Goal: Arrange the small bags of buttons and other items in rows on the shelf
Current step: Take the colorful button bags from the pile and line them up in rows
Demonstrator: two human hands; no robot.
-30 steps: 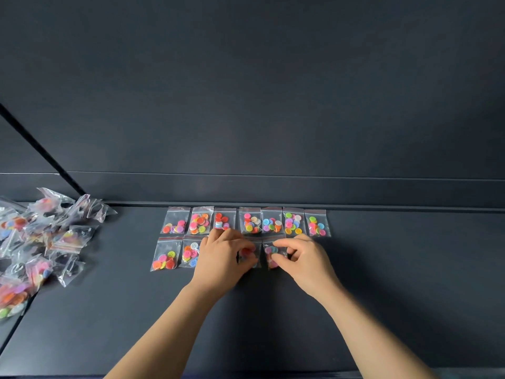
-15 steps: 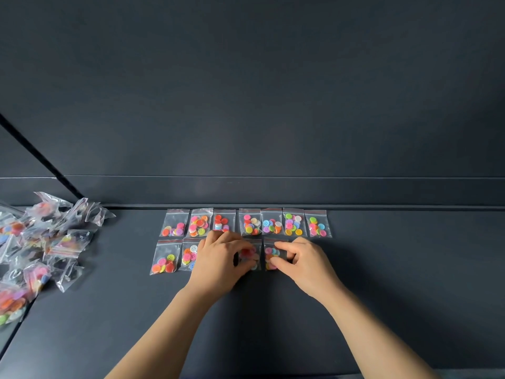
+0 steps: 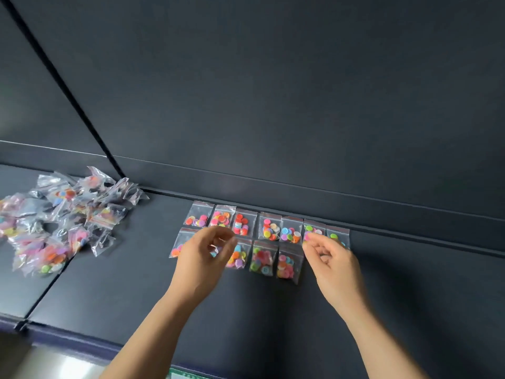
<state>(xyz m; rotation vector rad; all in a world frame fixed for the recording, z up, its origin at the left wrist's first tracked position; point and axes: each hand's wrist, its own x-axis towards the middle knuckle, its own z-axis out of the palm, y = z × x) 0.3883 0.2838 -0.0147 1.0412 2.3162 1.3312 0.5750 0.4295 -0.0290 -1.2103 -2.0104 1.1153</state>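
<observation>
Dark matte shelf (image 3: 410, 296). Back row of seven small clear zip bags of coloured buttons (image 3: 269, 228) lay side by side, each upright with its sealed edge toward the rear wall. Front row of the same bags (image 3: 262, 259) ran just in front of it; three showed clear, one more at the left end was half covered, and any others were hidden under the left hand (image 3: 200, 259). That hand hovered over the left part of the front row, fingers loosely curled, blurred, no bag seen in them. Right hand (image 3: 332, 262) hovered just past the right end of the front row, fingers also loosely curled, pinching nothing. Loose heap of crumpled clear button bags (image 3: 62, 222) lay well to the left of the front row, on the same shelf, unsorted. Judgement: the front row ended short of the back row, so the free slots sat at its right end, under the right hand, while supply lay off its left end. The left hand was the nearer one to the heap.
</observation>
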